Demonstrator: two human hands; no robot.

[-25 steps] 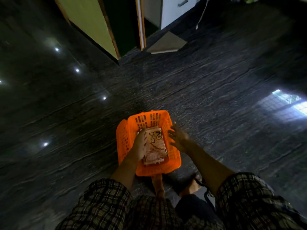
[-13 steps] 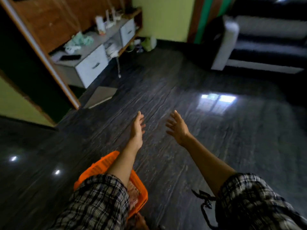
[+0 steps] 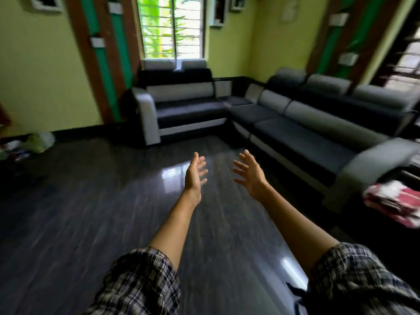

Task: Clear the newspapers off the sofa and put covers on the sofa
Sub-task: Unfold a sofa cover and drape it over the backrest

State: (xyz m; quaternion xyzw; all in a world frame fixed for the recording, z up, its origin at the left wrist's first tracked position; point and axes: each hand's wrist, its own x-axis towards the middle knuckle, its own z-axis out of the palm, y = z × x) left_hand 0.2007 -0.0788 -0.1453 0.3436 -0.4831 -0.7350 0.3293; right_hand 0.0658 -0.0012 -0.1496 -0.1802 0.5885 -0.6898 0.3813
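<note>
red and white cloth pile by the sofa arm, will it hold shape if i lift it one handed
Probably not: the red and white cloth pile lies in soft layered folds, so it would likely sag and unfold. Being fabric, it is probably light and unlikely to slip.

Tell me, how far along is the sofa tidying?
Done: no newspapers show on the two-seater sofa or the long sofa; their seats look bare. In hand: nothing; the left hand and right hand are open and empty. Left: neither sofa has covers; a folded red and white cloth lies by the long sofa's arm.
</note>
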